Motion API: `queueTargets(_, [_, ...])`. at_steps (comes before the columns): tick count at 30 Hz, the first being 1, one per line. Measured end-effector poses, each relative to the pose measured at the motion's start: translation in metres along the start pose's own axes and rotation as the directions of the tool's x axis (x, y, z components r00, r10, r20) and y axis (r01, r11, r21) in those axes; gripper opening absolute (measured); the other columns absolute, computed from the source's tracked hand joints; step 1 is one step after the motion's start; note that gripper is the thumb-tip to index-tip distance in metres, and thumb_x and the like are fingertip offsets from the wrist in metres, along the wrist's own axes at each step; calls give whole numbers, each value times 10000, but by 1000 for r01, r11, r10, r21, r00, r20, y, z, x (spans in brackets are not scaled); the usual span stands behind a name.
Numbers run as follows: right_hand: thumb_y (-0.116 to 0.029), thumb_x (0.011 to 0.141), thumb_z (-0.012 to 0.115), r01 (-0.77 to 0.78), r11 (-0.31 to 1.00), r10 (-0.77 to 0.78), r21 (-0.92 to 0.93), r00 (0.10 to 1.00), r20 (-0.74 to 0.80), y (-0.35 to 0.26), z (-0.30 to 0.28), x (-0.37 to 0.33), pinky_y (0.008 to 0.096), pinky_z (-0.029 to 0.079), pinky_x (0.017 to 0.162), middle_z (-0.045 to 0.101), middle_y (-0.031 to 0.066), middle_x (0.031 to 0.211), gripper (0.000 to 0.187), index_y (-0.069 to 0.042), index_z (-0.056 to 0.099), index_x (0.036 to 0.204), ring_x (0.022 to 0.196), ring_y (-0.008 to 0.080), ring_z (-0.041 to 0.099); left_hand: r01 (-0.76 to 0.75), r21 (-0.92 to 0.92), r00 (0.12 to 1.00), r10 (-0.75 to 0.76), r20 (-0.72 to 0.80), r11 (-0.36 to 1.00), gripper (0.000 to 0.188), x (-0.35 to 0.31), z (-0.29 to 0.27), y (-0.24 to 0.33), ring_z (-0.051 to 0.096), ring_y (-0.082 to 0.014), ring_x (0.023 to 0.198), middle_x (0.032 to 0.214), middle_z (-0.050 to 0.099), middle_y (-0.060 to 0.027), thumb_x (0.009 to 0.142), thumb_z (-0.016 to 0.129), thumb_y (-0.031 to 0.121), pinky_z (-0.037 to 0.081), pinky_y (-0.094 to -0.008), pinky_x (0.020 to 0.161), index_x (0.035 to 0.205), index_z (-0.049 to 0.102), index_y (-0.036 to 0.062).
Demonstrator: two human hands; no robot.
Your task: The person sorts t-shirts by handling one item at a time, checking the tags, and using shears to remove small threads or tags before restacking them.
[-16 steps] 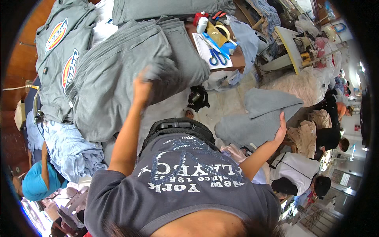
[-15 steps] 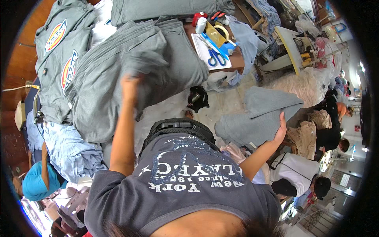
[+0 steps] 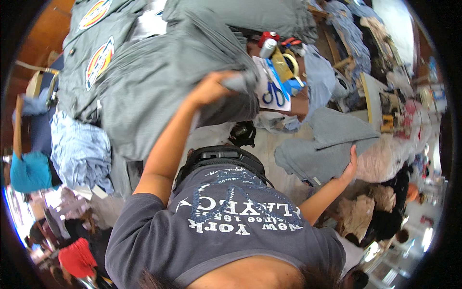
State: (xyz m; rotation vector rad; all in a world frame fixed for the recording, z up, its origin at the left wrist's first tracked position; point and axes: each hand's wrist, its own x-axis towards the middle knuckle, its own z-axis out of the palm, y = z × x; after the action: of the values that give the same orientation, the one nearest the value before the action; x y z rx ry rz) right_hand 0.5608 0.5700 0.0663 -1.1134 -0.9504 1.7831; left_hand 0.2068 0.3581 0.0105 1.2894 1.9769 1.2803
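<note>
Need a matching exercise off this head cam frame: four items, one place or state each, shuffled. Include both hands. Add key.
Column 1
1. Left hand
2. Scissors
3. Right hand
4. White bottle

Column 2
A. Dark blue handles, lying on white paper
B. At the edge of the folded grey fabric
C. Next to the red container
D. Over the pile of grey garments, a bit of grey cloth in its fingers

Pairs: 1-D, 2-A, 3-B, 4-C
</note>
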Motion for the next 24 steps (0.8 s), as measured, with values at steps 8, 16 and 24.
queueTargets(8, [-314,704,659,65,973,-24,-221,983,182,-5,45,40,324,395,796,525,121,1046,595,44,442,1127,898,231,518,-71,-57,995,75,73,996,525,-25,34,-20,458,-265,1064,1131,513,-124,702,669,273,324,-334,922,1146,499,50])
queueTargets(16, [-355,675,669,194,942,-136,-275,967,215,-37,71,22,339,399,821,506,161,1067,664,72,431,1125,937,248,508,243,615,879,99,-467,750,408,-82,-30,-67,315,-334,1183,1278,386,-95,701,637,323,257,-513,934,1071,560,168])
queueTargets(24, [-231,761,589,302,944,-146,-133,745,651,-15,191,-13,392,401,849,500,177,1093,513,57,423,1152,961,285,520,-20,-195,954,-39,-298,981,612,-75,-36,-54,382,-264,1155,1272,372,-132,766,553,474,258,-424,972,1244,393,128])
